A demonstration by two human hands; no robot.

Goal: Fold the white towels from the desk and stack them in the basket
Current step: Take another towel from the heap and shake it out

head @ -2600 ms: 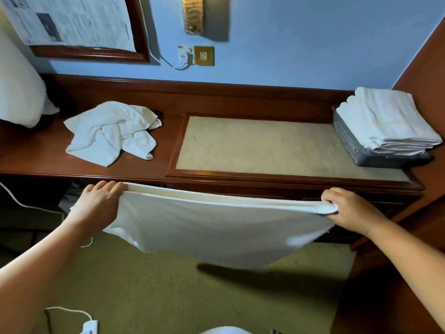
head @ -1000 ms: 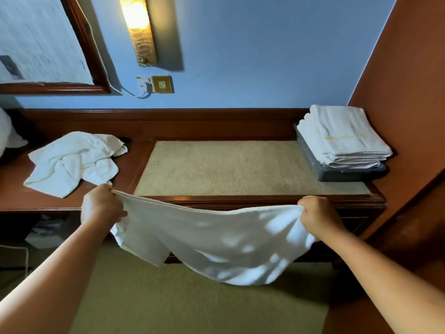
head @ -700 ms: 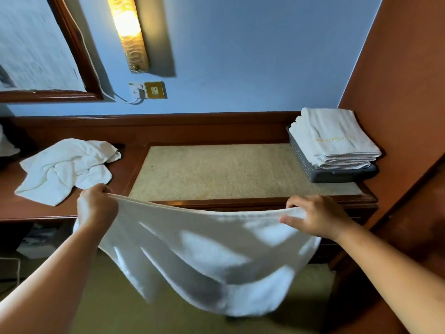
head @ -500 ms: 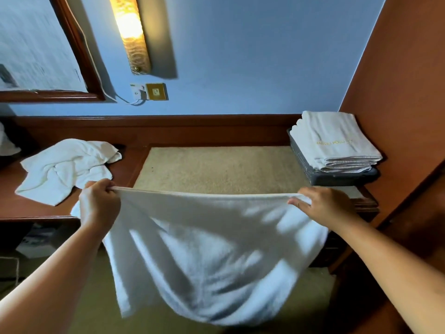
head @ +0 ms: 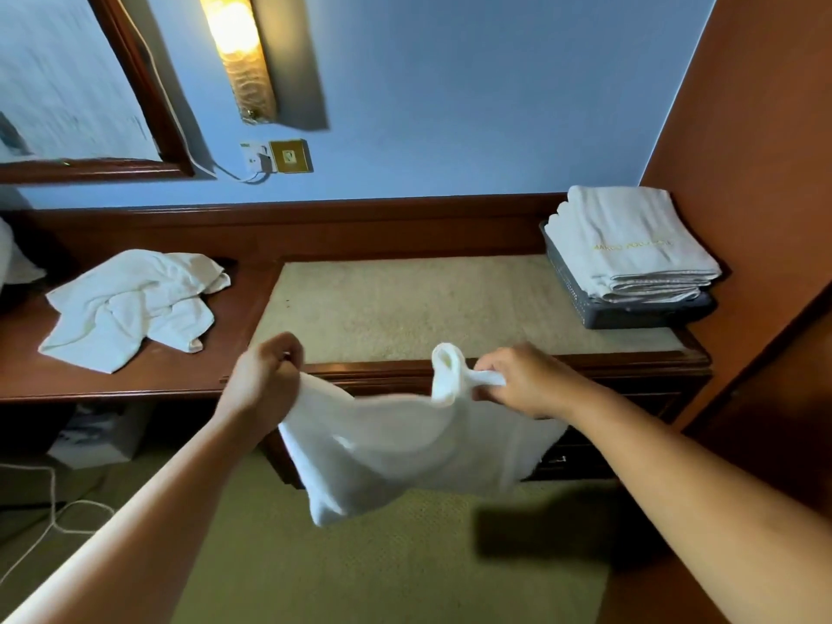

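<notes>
single head view, forward-down, close over desk [head: 180, 380], facing wall [head: 450, 105]

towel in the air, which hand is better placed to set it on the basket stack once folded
Probably the right hand: it grips the towel on the side nearer the basket, which sits off to the right. The left hand holds the far end.

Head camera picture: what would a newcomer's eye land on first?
First, the white towel hanging in mid-air in front of the desk, gripped by the left hand and the right hand. Next, the glowing wall lamp above the desk. Then, on the desk, a crumpled towel heap at the left and a neat folded stack in the grey basket at the right.
</notes>
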